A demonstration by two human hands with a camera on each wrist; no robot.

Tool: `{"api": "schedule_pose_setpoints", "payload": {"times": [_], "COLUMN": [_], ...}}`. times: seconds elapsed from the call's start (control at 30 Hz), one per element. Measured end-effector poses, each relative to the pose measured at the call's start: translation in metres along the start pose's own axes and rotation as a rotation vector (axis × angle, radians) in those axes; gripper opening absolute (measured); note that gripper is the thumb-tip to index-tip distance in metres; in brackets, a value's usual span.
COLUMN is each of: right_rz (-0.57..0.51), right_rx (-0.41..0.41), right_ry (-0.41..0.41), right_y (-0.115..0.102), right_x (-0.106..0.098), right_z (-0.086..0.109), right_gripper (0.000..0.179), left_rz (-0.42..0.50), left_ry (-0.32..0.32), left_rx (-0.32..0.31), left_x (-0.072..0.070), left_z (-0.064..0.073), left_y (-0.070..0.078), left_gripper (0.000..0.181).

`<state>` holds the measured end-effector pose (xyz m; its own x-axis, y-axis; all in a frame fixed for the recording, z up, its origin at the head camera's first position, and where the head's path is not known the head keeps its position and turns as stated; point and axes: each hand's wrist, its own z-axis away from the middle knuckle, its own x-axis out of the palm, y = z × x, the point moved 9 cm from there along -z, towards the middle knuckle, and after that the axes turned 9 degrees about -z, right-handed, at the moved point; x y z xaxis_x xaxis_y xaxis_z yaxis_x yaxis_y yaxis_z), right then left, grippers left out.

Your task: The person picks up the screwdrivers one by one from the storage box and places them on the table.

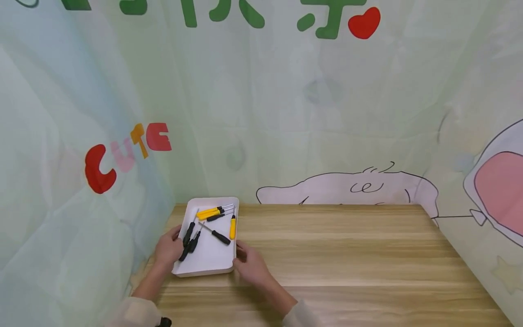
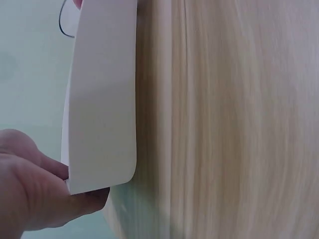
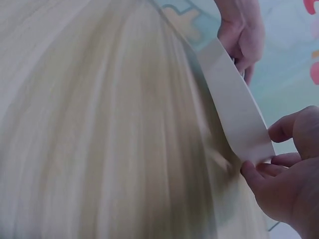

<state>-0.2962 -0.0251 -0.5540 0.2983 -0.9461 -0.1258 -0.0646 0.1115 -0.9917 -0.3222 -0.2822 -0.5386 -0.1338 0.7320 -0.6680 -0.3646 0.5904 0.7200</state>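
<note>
A shallow white tray (image 1: 212, 262) is at the left end of the table, held between both hands. My left hand (image 1: 168, 249) grips its left side, with the thumb over the rim and fingers beneath in the left wrist view. At the right side, my right hand (image 1: 251, 267) pinches the wall near the front corner. Inside lie several screwdrivers: black-handled ones (image 1: 221, 237) on the left and in the middle, yellow-handled ones (image 1: 209, 212) toward the back, and one yellow screwdriver (image 1: 233, 227) along the right wall. Their shafts point various ways.
The wood-grain table (image 1: 347, 254) stretches to the right of the tray. A printed fabric backdrop (image 1: 286, 113) hangs behind it and along both sides, with the left panel close beside my left arm.
</note>
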Motion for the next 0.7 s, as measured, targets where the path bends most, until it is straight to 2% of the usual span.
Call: {"api": "schedule_pose_setpoints", "payload": {"times": [0.23, 0.47, 0.7], "right_rz": [-0.015, 0.033, 0.089], "right_rx": [0.004, -0.008, -0.032], "right_ry": [0.002, 0.023, 0.076], "right_y": [-0.003, -0.006, -0.001], "right_x": [-0.026, -0.055, -0.084], "right_z": [0.007, 0.020, 0.036], "right_gripper": [0.062, 0.061, 0.058], "left_rz": [0.090, 0.108, 0.112], "left_ry": [-0.045, -0.073, -0.086], "left_rx": [0.057, 0.100, 0.151], "left_x": [0.014, 0.029, 0.049], "left_z": [0.014, 0.030, 0.041], "left_y": [0.021, 0.042, 0.057], "left_gripper": [0.058, 0.059, 0.059]}}
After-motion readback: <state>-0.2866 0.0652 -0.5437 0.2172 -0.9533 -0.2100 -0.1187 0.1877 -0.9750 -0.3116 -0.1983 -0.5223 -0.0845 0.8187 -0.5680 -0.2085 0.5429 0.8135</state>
